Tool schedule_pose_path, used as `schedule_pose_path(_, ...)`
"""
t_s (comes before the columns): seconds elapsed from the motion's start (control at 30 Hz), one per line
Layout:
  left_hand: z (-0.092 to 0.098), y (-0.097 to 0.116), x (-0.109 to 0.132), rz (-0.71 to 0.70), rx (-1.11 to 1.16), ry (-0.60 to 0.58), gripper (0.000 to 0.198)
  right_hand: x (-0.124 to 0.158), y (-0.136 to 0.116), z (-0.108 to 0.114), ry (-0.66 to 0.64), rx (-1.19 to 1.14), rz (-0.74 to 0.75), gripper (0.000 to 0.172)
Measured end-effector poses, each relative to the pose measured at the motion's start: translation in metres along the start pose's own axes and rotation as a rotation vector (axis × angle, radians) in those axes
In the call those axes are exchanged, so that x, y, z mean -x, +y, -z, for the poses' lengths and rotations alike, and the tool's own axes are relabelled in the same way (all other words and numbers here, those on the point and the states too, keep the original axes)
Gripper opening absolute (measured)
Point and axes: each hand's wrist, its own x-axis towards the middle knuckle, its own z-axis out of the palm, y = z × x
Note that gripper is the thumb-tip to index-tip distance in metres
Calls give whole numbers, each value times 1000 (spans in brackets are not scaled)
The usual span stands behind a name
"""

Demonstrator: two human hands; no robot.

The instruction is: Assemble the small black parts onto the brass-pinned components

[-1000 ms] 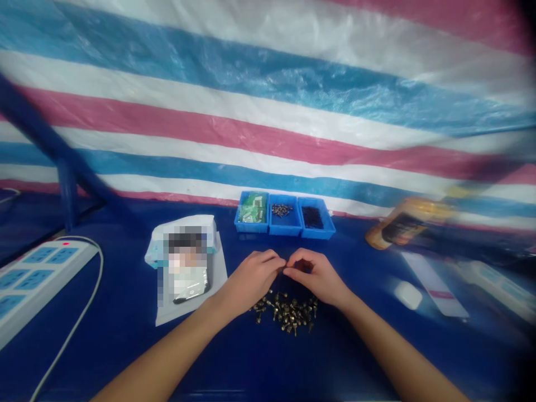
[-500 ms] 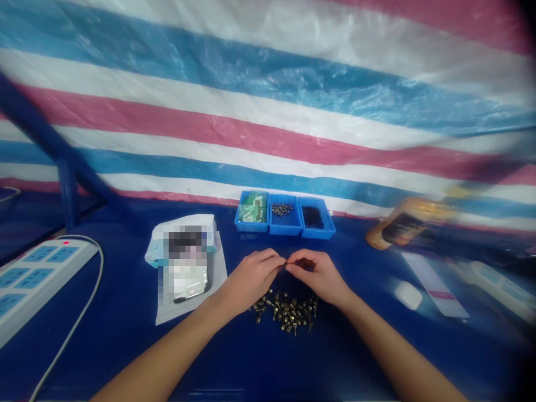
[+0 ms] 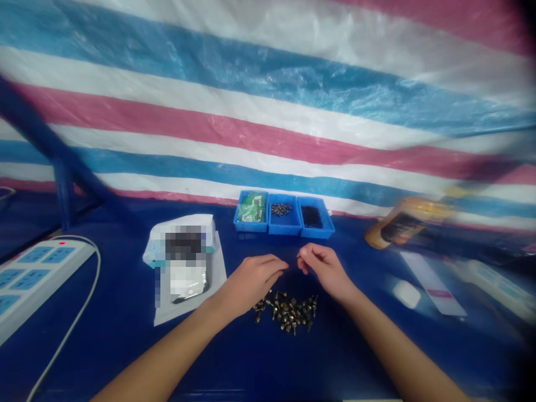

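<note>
My left hand hovers just above the left side of a pile of small brass-coloured screw-like parts. Its fingers and thumb are drawn together, and whatever lies between the tips is too small to make out. Across a short gap, my right hand is closed, thumb pressed against forefinger. A tiny dark bit shows at its fingertips, of a kind I cannot tell. Beyond the hands stand three blue bins: a left bin with green-and-white packets, a middle bin with small metal pieces, and a right bin with small black pieces.
On the left are a white power strip with a cable, and a soft white pack on a white sheet, partly pixelated. To the right lie a bottle, a white case and a pale flat box. Striped sheeting hangs behind.
My hands were touching at the fingertips and are now apart. The right hand has moved slightly right and curled its fingers; the left hand has stayed nearly in place.
</note>
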Motion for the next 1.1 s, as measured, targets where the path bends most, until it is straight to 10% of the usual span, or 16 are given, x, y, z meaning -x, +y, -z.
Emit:
schedule_pose_path(0.53,-2,-2,0,-14,-16,-16,27,-8,-10,6,55,-629,-288,53)
schedule_pose_path(0.77,-3,-1,1,-11,19,10,25,-11,-1,9,331,-647,-250,38)
schedule_pose_path(1.1,-4,1,0,-28,37,264,24,1,-6,-6,-133,-13,-147,27)
